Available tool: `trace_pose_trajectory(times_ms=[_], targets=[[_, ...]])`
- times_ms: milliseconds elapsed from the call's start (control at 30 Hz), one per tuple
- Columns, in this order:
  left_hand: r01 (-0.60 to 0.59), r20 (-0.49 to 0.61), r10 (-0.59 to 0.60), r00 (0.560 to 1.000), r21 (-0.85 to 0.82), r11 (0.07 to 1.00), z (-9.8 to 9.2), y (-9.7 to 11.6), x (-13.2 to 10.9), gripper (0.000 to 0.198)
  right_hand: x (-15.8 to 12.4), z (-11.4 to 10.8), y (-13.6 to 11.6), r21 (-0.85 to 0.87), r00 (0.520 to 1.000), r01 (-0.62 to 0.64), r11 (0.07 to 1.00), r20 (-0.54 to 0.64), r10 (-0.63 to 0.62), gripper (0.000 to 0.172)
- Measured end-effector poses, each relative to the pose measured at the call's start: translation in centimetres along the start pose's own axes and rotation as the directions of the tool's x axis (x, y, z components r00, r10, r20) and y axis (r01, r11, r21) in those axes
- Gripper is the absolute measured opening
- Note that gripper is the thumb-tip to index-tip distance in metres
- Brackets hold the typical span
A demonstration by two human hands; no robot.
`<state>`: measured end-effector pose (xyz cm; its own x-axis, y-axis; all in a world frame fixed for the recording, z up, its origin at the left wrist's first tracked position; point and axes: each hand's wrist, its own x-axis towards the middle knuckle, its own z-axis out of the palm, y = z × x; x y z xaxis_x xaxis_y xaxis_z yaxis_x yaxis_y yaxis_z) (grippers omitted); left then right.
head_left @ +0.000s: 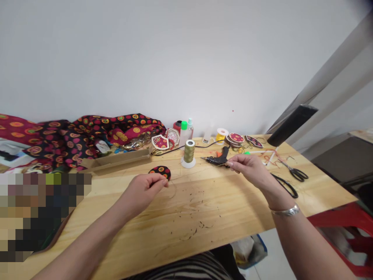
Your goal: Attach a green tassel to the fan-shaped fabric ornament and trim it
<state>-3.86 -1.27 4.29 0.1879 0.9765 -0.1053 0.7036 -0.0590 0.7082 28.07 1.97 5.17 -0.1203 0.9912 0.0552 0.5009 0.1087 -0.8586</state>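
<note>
My left hand [148,190] is closed in a pinch at the lower edge of a round patterned fabric piece [161,170], dark with red and yellow motifs. The fingers cover part of it. A thin thread [201,171] stretches from near that piece across to my right hand [247,169], whose thumb and forefinger pinch its end; whether a needle is there is too small to tell. A loose loop of thread hangs by the left fingertips. Between the hands, farther back, a cone of olive thread [189,152] stands upright. Beside the right fingertips lies a black glue gun [218,157].
Scissors [295,171] lie right of my right hand, near a black cylinder [293,124]. Bottles [183,134], a yellow spool [222,135] and patterned pieces [236,138] line the wall. At left are a cardboard tray [116,163] and bunched fabric [87,130]. Dark scraps dot the wooden table [140,237].
</note>
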Motion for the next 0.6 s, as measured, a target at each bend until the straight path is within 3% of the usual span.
trace_pose_trajectory(times_ms=[600], targets=[[-0.051,-0.07,0.049,0.996,-0.022,0.998,0.38,0.72,-0.18,0.032,-0.19,-0.14,0.71,-0.083,0.999,0.016,0.996,0.052,-0.012,0.025]])
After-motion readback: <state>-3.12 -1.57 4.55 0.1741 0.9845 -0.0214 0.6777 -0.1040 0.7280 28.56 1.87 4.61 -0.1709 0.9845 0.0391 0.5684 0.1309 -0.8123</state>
